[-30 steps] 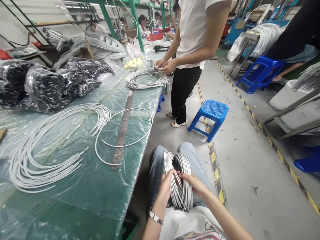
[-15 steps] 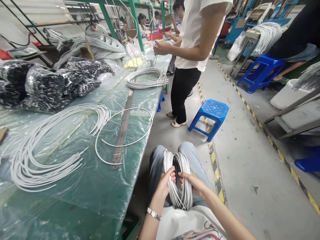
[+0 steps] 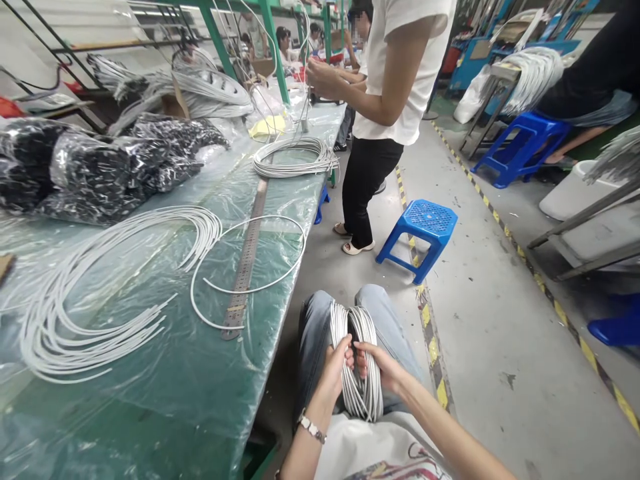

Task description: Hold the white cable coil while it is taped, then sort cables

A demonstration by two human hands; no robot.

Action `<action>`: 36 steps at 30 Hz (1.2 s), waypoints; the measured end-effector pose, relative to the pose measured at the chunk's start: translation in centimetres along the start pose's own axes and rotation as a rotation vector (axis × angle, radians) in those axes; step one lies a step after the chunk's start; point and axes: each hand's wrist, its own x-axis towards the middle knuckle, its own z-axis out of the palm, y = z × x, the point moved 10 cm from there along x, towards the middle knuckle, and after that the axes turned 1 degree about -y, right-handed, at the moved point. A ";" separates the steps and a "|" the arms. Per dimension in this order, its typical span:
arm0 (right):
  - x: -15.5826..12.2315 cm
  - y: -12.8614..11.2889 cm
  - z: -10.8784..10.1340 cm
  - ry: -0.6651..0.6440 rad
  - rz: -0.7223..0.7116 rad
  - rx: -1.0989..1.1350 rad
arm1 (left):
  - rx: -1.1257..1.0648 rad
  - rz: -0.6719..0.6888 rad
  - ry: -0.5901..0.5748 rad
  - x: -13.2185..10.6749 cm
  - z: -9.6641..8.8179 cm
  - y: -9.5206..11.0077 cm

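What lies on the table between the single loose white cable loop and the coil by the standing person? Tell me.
In the head view, only the metal ruler on the plastic-covered table spans from loop to coil.

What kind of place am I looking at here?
Most likely a cable assembly workshop. Both hands, left hand and right hand, grip a white cable coil; cut cable lengths lie on the plastic-covered bench beside a metal ruler; a standing person works nearby.

No legible text, labels, brands or numbers anywhere. Steel ruler (image 3: 246, 265) on the green table (image 3: 200, 400): graduation marks present, too small to read. Print on the white shirt hem (image 3: 400, 467) at bottom edge: dark line fragment only, unreadable. Floor stripes (image 3: 435, 360) yellow-black, no wording.
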 end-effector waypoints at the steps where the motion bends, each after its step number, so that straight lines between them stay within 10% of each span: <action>1: 0.2 0.1 -0.1 0.014 -0.006 -0.007 | 0.006 0.008 0.008 0.1 -0.1 0.1; 22: -0.3 -0.1 -0.5 0.074 -0.056 -0.144 | 0.080 -0.145 -0.204 -0.2 1.5 -1.4; 36: -1.3 -1.5 -2.1 0.284 -0.215 -0.137 | 0.023 -0.111 0.022 -0.6 -0.3 -0.6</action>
